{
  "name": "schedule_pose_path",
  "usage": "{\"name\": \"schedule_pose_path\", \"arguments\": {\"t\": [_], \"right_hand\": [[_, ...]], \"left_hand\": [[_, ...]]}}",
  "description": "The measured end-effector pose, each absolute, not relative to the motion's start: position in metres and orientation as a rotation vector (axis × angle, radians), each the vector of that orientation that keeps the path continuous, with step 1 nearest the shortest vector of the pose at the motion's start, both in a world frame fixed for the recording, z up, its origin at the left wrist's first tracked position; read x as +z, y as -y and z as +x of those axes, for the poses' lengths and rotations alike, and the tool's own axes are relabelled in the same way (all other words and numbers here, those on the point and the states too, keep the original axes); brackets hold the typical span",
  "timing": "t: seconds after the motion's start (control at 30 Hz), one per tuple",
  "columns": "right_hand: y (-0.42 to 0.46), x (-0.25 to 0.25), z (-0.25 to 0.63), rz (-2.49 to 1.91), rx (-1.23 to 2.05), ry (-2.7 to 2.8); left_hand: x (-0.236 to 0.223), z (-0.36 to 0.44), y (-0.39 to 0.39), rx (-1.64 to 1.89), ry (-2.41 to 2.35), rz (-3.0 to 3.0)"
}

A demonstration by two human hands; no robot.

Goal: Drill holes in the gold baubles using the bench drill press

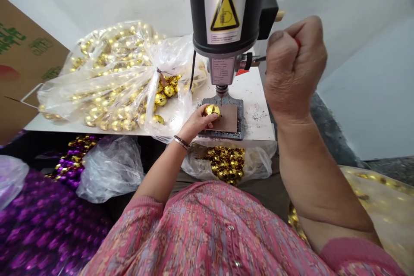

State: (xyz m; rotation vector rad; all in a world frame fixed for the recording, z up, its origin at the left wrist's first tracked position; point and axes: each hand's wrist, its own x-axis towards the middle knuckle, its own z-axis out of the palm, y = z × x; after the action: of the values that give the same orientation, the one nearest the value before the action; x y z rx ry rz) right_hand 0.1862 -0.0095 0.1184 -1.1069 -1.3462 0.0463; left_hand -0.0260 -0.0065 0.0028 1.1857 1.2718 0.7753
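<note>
Your left hand is the nearer one to the mirrored gold ball. Its fingers are closed on the ball from the left side, holding it down on the brown pad, which sits on the grey base plate of the bench drill. The ball lies at the pad's left end, not far from the front edge of the worktop, and just left of the tip of the drill bit. It looks almost round, so it shows no clear long axis. Your right hand is well off to the right of the drill, raised and curled into a tight fist; its fingers are shut, though what they grip is hidden. Toward the worktop's back left corner lies a clear plastic bag of gold balls, and a second bag of them sits below the front edge.
</note>
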Motion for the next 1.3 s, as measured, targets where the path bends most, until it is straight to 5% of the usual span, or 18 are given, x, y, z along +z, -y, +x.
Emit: {"name": "schedule_pose_path", "arguments": {"t": [0.63,1.3], "right_hand": [[-0.025,0.158,0.195,-1.231,0.164,1.35],[0.033,0.078,0.207,-1.131,-0.047,1.585]], "left_hand": [[0.013,-0.002,-0.015,0.497,-1.489,1.793],[-0.007,-0.004,-0.016,0.566,-1.441,1.707]]}}
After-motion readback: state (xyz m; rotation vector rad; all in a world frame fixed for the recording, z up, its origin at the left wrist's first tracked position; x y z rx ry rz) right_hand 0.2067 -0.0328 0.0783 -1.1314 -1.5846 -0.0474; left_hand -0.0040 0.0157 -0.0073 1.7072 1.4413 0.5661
